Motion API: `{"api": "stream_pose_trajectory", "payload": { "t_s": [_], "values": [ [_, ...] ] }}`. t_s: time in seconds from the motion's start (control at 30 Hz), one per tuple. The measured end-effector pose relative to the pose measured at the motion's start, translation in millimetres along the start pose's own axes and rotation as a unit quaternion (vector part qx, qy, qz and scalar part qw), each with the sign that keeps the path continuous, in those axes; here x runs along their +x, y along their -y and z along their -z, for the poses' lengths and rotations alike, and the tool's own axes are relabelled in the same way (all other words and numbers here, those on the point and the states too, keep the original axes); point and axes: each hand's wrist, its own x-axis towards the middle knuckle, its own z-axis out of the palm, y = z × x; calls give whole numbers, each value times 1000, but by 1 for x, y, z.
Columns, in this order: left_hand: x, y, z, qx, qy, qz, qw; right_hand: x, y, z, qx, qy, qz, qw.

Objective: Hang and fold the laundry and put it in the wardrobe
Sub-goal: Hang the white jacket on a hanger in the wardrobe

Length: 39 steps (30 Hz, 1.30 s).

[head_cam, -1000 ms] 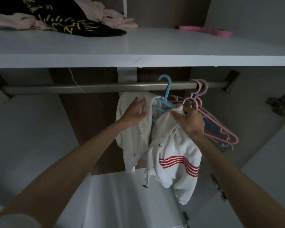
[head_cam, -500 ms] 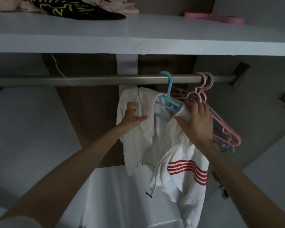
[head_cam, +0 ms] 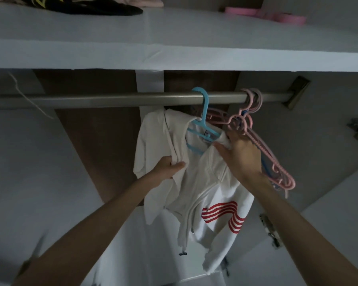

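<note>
White hoodie [head_cam: 196, 182], red stripes, hangs on blue hanger [head_cam: 203, 129].

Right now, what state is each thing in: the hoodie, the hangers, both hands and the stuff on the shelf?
White hoodie: draped on the blue hanger, front open, rumpled.
Blue hanger: hooked on the rail.
Pink hangers: bare, hooked on the rail, bunched together.
Left hand: grips the hoodie's front panel.
Right hand: pinches the hoodie's shoulder.
Dark garment: lying crumpled on the shelf.
</note>
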Motion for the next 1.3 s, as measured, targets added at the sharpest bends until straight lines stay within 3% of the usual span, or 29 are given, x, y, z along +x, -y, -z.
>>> {"api": "stream_pose_trajectory", "payload": {
  "t_s": [0.13,0.3,0.6,0.83,0.93,1.3],
  "values": [
    [-4,5,-12,-11,40,11,999,16,9,7,-7,-21,28,999],
    [-11,6,-17,-106,48,16,993,11,16,3,-55,-49,40,997],
    [-32,11,2,-130,24,44,990,-23,26,7,-15,-9,-40,999],
    [-54,7,6,-37,-2,-31,999,-66,34,18,-18,-56,-55,997],
    [-66,4,7,-11,-28,-28,999,-84,42,24,12,-66,-59,996],
    [-130,-34,1,-72,-41,-129,988,-117,47,56,157,-9,-119,980]
  ]
}}
